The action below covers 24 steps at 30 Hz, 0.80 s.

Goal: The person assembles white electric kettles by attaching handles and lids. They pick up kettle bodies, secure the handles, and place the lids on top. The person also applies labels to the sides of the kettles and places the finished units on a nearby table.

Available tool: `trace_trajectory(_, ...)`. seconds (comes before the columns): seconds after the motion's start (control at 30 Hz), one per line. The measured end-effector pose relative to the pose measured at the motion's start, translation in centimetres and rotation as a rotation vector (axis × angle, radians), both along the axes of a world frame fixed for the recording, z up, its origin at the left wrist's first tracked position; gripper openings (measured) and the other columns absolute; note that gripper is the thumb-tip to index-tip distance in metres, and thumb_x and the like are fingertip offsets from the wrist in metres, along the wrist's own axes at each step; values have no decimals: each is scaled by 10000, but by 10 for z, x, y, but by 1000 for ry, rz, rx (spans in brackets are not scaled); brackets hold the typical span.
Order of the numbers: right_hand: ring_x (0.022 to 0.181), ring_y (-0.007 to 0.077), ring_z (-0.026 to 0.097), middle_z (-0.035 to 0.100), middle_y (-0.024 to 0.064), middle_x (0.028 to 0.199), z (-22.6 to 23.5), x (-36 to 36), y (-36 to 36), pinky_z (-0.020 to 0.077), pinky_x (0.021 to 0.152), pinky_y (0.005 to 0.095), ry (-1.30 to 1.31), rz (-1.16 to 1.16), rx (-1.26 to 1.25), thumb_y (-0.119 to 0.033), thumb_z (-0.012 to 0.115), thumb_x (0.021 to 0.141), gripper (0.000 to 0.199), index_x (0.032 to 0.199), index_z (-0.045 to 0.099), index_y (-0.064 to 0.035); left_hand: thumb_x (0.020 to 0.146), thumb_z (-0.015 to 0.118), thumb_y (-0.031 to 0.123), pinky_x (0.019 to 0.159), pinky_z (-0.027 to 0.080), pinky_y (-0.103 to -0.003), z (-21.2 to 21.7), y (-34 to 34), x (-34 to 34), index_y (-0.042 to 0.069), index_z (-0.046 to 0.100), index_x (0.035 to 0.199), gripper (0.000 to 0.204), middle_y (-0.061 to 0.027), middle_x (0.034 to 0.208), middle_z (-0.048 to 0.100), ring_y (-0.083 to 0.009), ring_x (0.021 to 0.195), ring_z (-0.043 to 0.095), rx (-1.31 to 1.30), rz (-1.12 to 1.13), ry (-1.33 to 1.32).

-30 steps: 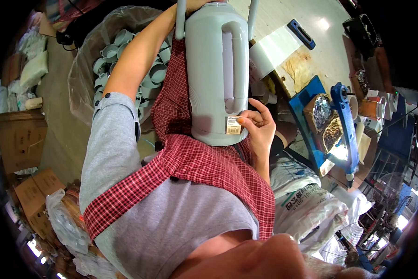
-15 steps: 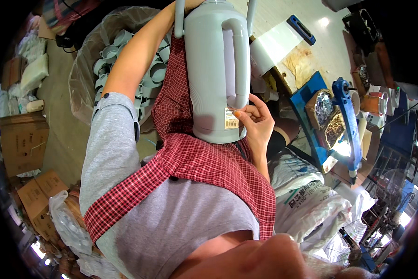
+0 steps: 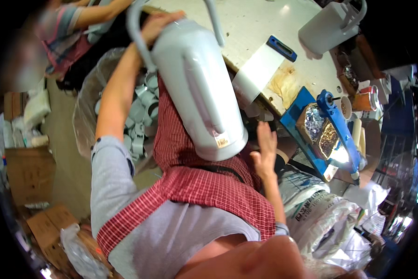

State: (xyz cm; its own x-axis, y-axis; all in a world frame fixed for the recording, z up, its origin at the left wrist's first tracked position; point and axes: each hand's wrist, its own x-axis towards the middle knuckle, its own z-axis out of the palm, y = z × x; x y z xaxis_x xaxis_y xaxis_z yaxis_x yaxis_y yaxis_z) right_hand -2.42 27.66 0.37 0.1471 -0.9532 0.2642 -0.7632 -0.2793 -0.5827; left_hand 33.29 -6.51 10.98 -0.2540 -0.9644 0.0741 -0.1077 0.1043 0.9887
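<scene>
Left hand fingers clamped on smooth pale-grey plastic jug (tall, tapered); right hand fingers apart.

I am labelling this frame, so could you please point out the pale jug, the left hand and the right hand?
pale jug [image 3: 197, 88], head view, side wall.
left hand [image 3: 160, 23], head view, knuckles.
right hand [image 3: 264, 156], head view, palm.

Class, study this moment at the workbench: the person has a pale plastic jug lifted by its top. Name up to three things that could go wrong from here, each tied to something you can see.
1. Only the left hand grips the pale jug by its top; the right hand is open beside its base, so the tilted jug could slip or swing.
2. The jug hangs close to the worktable edge and might knock it.
3. The clear bag of pale plastic parts sits below; a dropped jug could land in it.
</scene>
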Motion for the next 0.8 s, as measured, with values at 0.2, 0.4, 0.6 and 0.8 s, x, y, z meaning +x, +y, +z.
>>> trace_trajectory(0.2,1214,371,551,592,197,1309,72,-11,-96,427,1033,424,-96,-101,-82,-144,723,841,517,1313,565,-3,964,584,319,698,462,-323,182,-86,68,-14,705,849,372,-44,776,670,-120,726,585,-611,65,-353)
trace_trajectory(0.4,1181,379,559,601,198,1285,32,-47,-233,440,1009,430,-83,-280,-251,-109,692,856,428,1263,593,-21,968,526,262,783,459,-346,164,-196,52,-13,675,873,326,-78,828,662,-151,794,592,-501,289,-287)
trace_trajectory(0.6,1218,353,526,579,145,1326,-8,-84,-306,411,1032,416,43,-396,-246,-115,661,874,418,1278,587,-38,973,469,205,868,456,-368,133,-269,41,-11,645,897,289,-112,880,654,-182,862,599,-455,430,-229)
trace_trajectory(0.8,1326,273,444,547,91,1363,-50,-107,-340,296,1074,585,223,-434,-137,-222,683,874,481,1327,562,-115,978,411,148,952,453,-391,153,-265,41,-10,615,922,264,-146,931,645,-214,930,607,-650,651,88)
